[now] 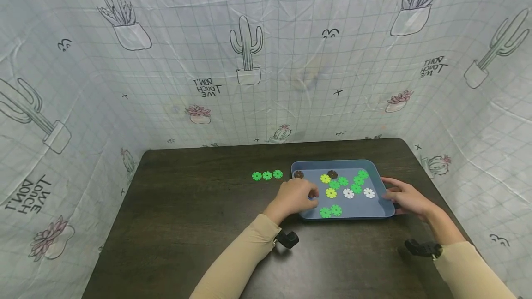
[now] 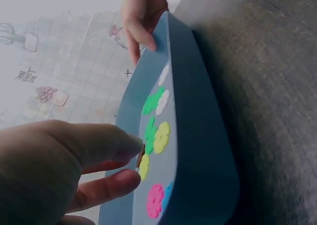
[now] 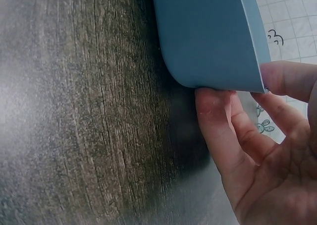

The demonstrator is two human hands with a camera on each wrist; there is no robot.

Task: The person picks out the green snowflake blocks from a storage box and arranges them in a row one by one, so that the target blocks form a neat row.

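Note:
A shallow blue-grey tray [image 1: 345,214] sits on the table with notched plastic discs in it. Its right rim is held by my right hand [image 1: 409,200]; in the right wrist view the thumb [image 3: 290,80] bends over the rim and other fingers touch the outer wall. My left hand [image 1: 297,196] hovers over the tray's left end, thumb and index finger apart with nothing seen between them. Near those fingertips, in the left wrist view, lie yellow discs [image 2: 161,137] and a partly hidden brown one. A pink disc [image 2: 155,201] and a blue disc [image 2: 167,195] lie below, hidden from the head view.
Three green discs [image 1: 267,176] form a row on the dark wooden table [image 1: 199,206], left of the tray. Inside the tray are more green discs [image 1: 335,210], white discs [image 1: 348,193] and brown discs [image 1: 332,174]. A cactus-print cloth [image 1: 282,59] surrounds the table's back and sides.

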